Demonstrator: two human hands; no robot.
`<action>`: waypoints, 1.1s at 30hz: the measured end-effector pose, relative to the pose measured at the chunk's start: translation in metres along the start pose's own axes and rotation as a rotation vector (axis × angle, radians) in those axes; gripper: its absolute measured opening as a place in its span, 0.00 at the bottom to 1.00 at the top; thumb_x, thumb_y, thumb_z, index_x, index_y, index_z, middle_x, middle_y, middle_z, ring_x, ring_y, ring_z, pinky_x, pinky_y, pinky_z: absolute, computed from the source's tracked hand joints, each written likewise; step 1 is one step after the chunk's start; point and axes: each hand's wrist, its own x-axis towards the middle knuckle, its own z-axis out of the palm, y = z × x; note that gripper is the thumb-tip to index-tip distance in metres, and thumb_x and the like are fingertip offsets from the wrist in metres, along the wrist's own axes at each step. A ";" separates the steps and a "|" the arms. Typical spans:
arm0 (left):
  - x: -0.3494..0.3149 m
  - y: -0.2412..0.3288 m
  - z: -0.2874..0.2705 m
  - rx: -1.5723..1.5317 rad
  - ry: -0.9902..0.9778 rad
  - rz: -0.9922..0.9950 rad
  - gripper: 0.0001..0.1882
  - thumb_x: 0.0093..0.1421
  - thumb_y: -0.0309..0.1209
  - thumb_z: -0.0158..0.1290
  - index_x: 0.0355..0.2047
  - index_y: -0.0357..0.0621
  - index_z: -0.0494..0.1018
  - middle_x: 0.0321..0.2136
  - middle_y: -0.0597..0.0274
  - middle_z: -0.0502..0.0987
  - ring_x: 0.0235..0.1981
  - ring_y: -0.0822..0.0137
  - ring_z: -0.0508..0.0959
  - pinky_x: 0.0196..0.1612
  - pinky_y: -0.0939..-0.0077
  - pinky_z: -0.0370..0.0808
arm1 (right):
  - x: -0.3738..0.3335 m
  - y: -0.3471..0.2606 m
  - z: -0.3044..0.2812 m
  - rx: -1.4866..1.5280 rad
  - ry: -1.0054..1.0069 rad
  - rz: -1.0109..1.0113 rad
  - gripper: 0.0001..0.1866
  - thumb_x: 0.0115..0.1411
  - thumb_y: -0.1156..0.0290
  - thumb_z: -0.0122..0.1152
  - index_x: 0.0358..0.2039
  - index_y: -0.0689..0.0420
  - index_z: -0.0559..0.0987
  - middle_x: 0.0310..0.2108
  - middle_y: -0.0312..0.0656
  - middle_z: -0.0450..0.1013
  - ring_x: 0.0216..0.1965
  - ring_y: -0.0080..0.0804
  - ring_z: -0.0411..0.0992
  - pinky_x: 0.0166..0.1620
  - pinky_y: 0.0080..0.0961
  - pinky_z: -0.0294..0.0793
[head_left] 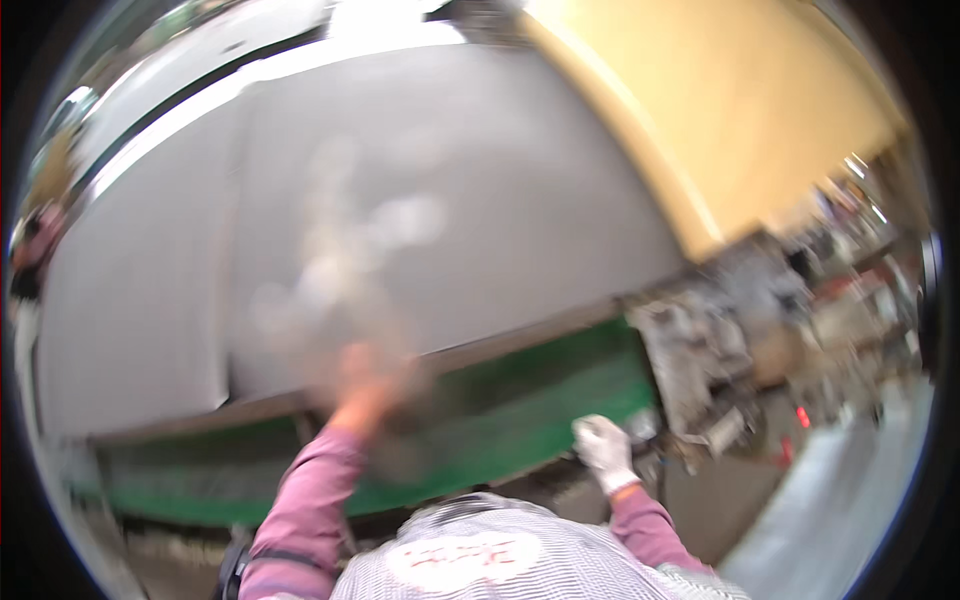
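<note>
My left hand [365, 385] reaches to the front edge of a wide grey sheet [500, 190]. Motion and pale smudges blur its fingers, so I cannot tell whether it holds anything. To the right, my right hand [603, 450] wears a white glove with an orange cuff. Its fingers are curled closed beside the green side panel [530, 410] below the sheet; what they grip, if anything, is hidden. A second grey sheet [140, 260] lies to the left, divided from the first by a seam.
A large yellow panel [720, 100] rises at the far right. Below it, blurred grey machine parts [700, 340] and clutter crowd the right side. A pale blue-grey surface [830, 500] curves along the lower right. Someone [38, 245] stands at the far left rim.
</note>
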 end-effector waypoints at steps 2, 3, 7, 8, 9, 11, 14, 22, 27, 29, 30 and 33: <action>0.020 0.022 0.021 -0.164 -0.052 -0.102 0.19 0.56 0.45 0.53 0.32 0.40 0.77 0.34 0.51 0.76 0.39 0.53 0.74 0.43 0.61 0.70 | 0.000 -0.005 0.000 0.298 0.032 0.158 0.11 0.56 0.66 0.55 0.31 0.60 0.79 0.24 0.41 0.75 0.25 0.25 0.73 0.31 0.25 0.73; 0.026 0.030 0.028 -0.330 -0.060 -0.180 0.18 0.56 0.44 0.54 0.35 0.40 0.76 0.36 0.52 0.76 0.41 0.53 0.73 0.46 0.60 0.70 | 0.002 -0.001 -0.002 0.231 0.087 0.090 0.09 0.56 0.68 0.55 0.30 0.60 0.79 0.23 0.39 0.74 0.23 0.21 0.72 0.28 0.22 0.72; 0.021 -0.053 0.005 -0.417 0.342 -0.272 0.13 0.52 0.33 0.57 0.36 0.40 0.75 0.38 0.52 0.75 0.43 0.51 0.72 0.49 0.60 0.69 | 0.023 0.009 -0.015 0.193 0.153 0.031 0.06 0.56 0.73 0.57 0.32 0.61 0.78 0.25 0.39 0.75 0.26 0.23 0.72 0.32 0.22 0.72; 0.012 -0.086 -0.004 -0.338 0.335 -0.410 0.15 0.49 0.28 0.57 0.39 0.40 0.74 0.41 0.49 0.75 0.46 0.50 0.71 0.52 0.59 0.67 | 0.032 0.019 -0.020 0.101 0.221 -0.127 0.08 0.55 0.74 0.58 0.35 0.61 0.79 0.29 0.41 0.76 0.32 0.28 0.74 0.39 0.24 0.74; -0.007 -0.127 -0.006 -0.256 0.339 -0.516 0.19 0.47 0.27 0.57 0.42 0.38 0.72 0.44 0.50 0.73 0.48 0.50 0.69 0.54 0.59 0.64 | 0.031 0.002 -0.020 0.096 0.217 -0.130 0.08 0.55 0.74 0.58 0.35 0.61 0.79 0.29 0.41 0.76 0.32 0.28 0.74 0.39 0.24 0.74; -0.058 -0.194 -0.014 -0.047 0.234 -0.604 0.31 0.43 0.34 0.62 0.49 0.38 0.68 0.49 0.51 0.70 0.53 0.51 0.66 0.59 0.61 0.60 | 0.031 -0.066 -0.011 -0.071 0.336 -0.474 0.11 0.53 0.75 0.58 0.38 0.61 0.79 0.35 0.44 0.77 0.39 0.35 0.75 0.46 0.27 0.73; -0.102 -0.253 -0.019 0.032 -0.225 -0.964 0.39 0.39 0.43 0.65 0.51 0.41 0.67 0.51 0.53 0.67 0.55 0.52 0.65 0.60 0.61 0.61 | 0.045 -0.148 0.027 -0.024 0.238 -0.687 0.13 0.52 0.75 0.58 0.40 0.59 0.79 0.38 0.46 0.76 0.42 0.40 0.75 0.48 0.31 0.73; -0.077 -0.274 -0.024 0.126 -0.381 -0.755 0.37 0.39 0.52 0.66 0.44 0.42 0.67 0.44 0.55 0.68 0.47 0.53 0.68 0.49 0.62 0.71 | 0.079 -0.260 0.112 -0.233 -0.051 -0.845 0.30 0.52 0.56 0.59 0.53 0.56 0.70 0.52 0.46 0.68 0.53 0.44 0.67 0.55 0.35 0.68; -0.027 -0.165 -0.005 -0.126 -0.411 -0.453 0.37 0.44 0.51 0.64 0.47 0.38 0.67 0.46 0.50 0.68 0.49 0.52 0.69 0.51 0.62 0.70 | 0.104 -0.287 0.113 -0.611 -0.096 -0.468 0.31 0.49 0.54 0.63 0.51 0.55 0.69 0.52 0.45 0.66 0.56 0.43 0.62 0.54 0.36 0.68; -0.031 -0.162 -0.018 -0.418 -0.257 -0.324 0.34 0.47 0.49 0.63 0.46 0.36 0.70 0.47 0.48 0.71 0.51 0.52 0.69 0.53 0.62 0.69 | 0.124 -0.271 0.106 -0.634 -0.011 -0.490 0.29 0.46 0.60 0.67 0.49 0.54 0.70 0.49 0.44 0.67 0.53 0.44 0.65 0.52 0.37 0.70; -0.035 -0.176 -0.017 -0.517 -0.266 -0.495 0.32 0.49 0.48 0.62 0.46 0.35 0.71 0.46 0.47 0.72 0.52 0.51 0.70 0.53 0.62 0.68 | 0.137 -0.259 0.101 -0.637 -0.014 -0.583 0.30 0.46 0.62 0.67 0.50 0.56 0.70 0.51 0.47 0.67 0.53 0.46 0.65 0.54 0.38 0.69; -0.085 -0.276 -0.006 -0.006 0.082 -0.657 0.29 0.52 0.48 0.58 0.44 0.35 0.72 0.40 0.45 0.75 0.49 0.49 0.72 0.54 0.60 0.68 | 0.168 -0.219 0.073 -0.704 -0.003 -0.790 0.34 0.50 0.62 0.66 0.56 0.60 0.67 0.56 0.52 0.64 0.59 0.47 0.61 0.61 0.37 0.61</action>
